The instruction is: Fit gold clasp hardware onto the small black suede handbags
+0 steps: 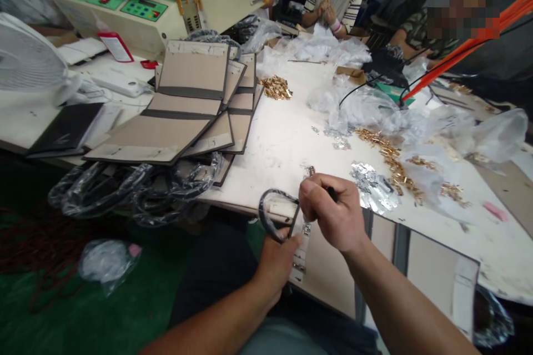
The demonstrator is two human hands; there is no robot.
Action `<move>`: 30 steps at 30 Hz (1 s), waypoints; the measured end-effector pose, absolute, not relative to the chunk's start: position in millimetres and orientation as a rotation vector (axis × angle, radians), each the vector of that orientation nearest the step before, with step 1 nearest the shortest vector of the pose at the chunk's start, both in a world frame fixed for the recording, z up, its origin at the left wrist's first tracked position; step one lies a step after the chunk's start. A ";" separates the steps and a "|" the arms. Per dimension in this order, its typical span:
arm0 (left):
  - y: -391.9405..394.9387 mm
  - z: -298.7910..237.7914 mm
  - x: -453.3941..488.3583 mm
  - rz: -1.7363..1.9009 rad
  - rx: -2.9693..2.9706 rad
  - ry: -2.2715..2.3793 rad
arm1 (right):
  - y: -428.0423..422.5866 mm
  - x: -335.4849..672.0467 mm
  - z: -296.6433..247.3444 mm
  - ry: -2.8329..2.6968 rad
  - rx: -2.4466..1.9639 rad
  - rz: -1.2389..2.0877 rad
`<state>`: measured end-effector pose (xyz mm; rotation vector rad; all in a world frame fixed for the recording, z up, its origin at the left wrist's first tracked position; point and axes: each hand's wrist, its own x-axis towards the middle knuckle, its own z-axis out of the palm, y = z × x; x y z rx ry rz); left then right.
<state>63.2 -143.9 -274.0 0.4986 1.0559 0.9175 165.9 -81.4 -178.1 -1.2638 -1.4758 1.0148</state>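
Observation:
My right hand (333,213) is closed in a fist around a dark handle strap (270,205) that loops out to the left in a plastic wrap. My left hand (277,266) pinches the edge of a flat tan board panel (328,272) lying on my lap and against the table edge, right under the strap. A small metal fitting (308,171) shows just above my right fist.
A stack of tan folded panels (187,116) lies on the white table (283,138) at left, with wrapped black straps (137,188) hanging off its edge. Gold metal fittings (391,161), foil scraps and plastic bags lie at right. A fan, a beige machine (137,14) and three seated people are behind.

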 end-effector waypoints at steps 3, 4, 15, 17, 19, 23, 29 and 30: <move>-144.4 -275.3 62.2 0.952 0.487 1.034 | -84.0 166.5 -183.6 -1.571 -1.358 0.987; -144.6 -275.8 62.0 0.947 0.475 1.031 | -86.3 169.3 -186.9 -1.555 -1.381 0.976; -148.3 -274.4 61.1 0.872 0.437 1.033 | -114.0 205.3 -213.1 -1.313 -1.375 0.838; -151.8 -275.1 60.6 0.873 0.429 1.040 | -114.7 217.6 -211.3 -1.360 -1.646 0.711; -156.8 -278.4 61.6 0.865 0.420 1.055 | -113.2 227.0 -213.5 -1.472 -1.880 0.610; -168.1 -290.9 60.0 0.836 0.433 1.072 | -107.9 231.8 -230.7 -1.709 -2.145 0.470; -169.7 -284.1 16.0 1.201 0.987 1.543 | -102.7 232.6 -243.2 -1.716 -2.194 0.439; -164.9 -277.6 10.2 1.280 1.203 1.636 | -101.1 233.7 -243.0 -1.718 -2.190 0.444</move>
